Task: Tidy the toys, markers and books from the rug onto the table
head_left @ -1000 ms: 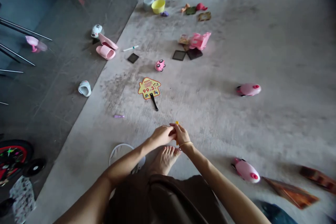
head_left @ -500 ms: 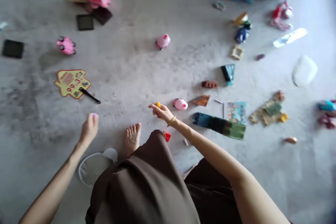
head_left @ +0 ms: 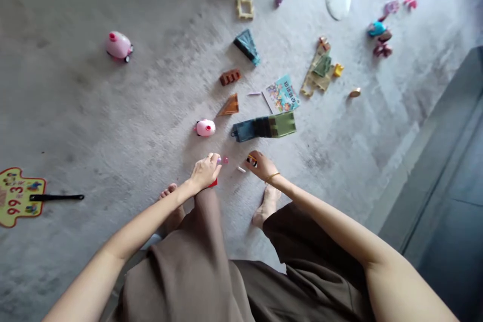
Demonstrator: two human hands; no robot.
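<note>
I sit on a grey carpet (head_left: 75, 110) with knees up and bare feet out. My left hand (head_left: 204, 171) reaches low over the carpet, fingers curled on a small purple piece (head_left: 219, 159); a red bit (head_left: 214, 183) shows under it. My right hand (head_left: 261, 165), with a gold bangle, is closed on a small yellow and dark object (head_left: 251, 160). A tiny pink bead (head_left: 225, 160) and a small white stick (head_left: 241, 169) lie between the hands. A pink pig toy (head_left: 206, 128) sits just beyond my left hand.
A blue and green block strip (head_left: 264, 127), an orange wedge (head_left: 229, 106), a brown brick (head_left: 230, 77), a picture card (head_left: 282, 93) and several scattered toys lie ahead. Another pink pig (head_left: 118, 46) is far left, a yellow fan (head_left: 18, 196) at the left edge. Dark floor (head_left: 453, 171) borders the carpet at right.
The view swung right. My left hand came in from the left to the spot in front of my knees, and my right hand dropped lower, still closed on the small yellow object.
</note>
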